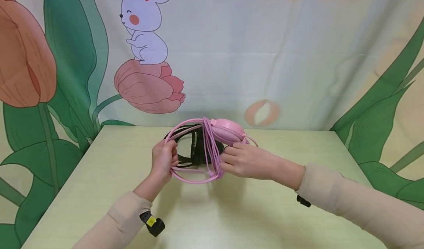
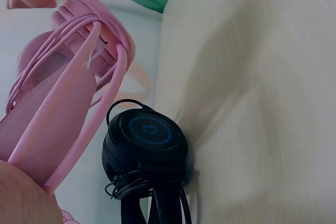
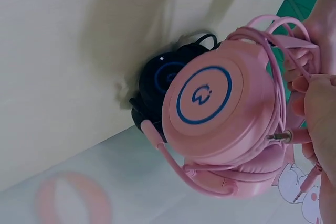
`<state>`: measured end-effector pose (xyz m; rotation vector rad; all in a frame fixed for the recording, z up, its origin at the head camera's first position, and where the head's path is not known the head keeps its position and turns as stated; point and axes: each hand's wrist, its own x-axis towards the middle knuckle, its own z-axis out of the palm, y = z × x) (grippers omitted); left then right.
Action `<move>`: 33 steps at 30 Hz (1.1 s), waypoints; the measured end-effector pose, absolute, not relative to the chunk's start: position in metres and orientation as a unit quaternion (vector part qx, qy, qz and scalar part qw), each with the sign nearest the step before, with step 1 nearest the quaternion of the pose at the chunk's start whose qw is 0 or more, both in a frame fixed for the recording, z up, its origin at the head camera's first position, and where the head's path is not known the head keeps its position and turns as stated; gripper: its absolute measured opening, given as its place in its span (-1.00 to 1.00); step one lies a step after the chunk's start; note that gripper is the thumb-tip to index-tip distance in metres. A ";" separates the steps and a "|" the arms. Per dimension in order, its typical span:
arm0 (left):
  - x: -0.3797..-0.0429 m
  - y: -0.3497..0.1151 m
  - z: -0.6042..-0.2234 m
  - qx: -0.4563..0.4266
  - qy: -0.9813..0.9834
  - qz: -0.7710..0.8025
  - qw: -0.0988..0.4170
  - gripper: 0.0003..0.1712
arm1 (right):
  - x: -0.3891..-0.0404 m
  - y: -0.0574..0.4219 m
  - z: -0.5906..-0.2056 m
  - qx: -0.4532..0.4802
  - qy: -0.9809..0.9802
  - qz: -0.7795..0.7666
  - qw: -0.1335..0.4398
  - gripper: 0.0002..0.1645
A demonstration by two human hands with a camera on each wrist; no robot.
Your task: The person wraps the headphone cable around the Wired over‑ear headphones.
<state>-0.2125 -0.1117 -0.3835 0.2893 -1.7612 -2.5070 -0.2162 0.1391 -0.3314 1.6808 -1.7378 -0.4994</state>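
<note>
My left hand (image 1: 162, 159) grips the headband of a pink headset (image 1: 228, 129), which is held up off the table. Its pink cable (image 1: 208, 140) is wound in several loops around the headset. At the headset's right side, my right hand (image 1: 246, 160) pinches the end part of that cable. Metal-tipped audio plugs (image 3: 283, 136) stick out by the right fingers in the right wrist view. Behind the pink headset, a black headset (image 2: 149, 135) rests on the table with its own cable bundled around it. In the head view the pink one partly covers it.
The pale table (image 1: 109, 190) ends at a fabric backdrop (image 1: 225, 57) printed with tulips and a rabbit. A small black device (image 1: 153, 223) is strapped at the left wrist, and another (image 1: 303, 201) at the right sleeve.
</note>
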 end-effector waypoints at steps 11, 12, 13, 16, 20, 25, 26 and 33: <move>-0.206 -0.105 -0.391 0.076 -0.585 -0.808 -0.010 -0.88 | -0.229 0.142 -0.330 0.646 -0.638 -0.256 0.331 -0.84; -0.205 -0.104 -0.392 0.076 -0.582 -0.809 -0.016 -0.88 | -0.230 0.142 -0.330 0.648 -0.634 -0.263 0.330 -0.86; -0.204 -0.103 -0.392 0.076 -0.581 -0.810 -0.021 -0.87 | -0.231 0.142 -0.330 0.650 -0.629 -0.270 0.330 -0.88; -0.201 -0.099 -0.393 0.073 -0.573 -0.815 -0.034 -0.86 | -0.232 0.142 -0.330 0.655 -0.621 -0.285 0.324 -0.89; -0.197 -0.095 -0.393 0.066 -0.566 -0.820 -0.042 -0.84 | -0.231 0.144 -0.332 0.650 -0.613 -0.319 0.314 -0.81; -0.194 -0.092 -0.393 0.070 -0.561 -0.824 -0.041 -0.84 | -0.228 0.146 -0.337 0.635 -0.607 -0.346 0.329 -0.79; -0.194 -0.092 -0.393 0.072 -0.560 -0.825 -0.039 -0.83 | -0.227 0.146 -0.338 0.633 -0.608 -0.345 0.333 -0.79; -0.191 -0.091 -0.397 0.078 -0.548 -0.832 -0.030 -0.85 | -0.227 0.146 -0.349 0.625 -0.633 -0.286 0.354 -0.85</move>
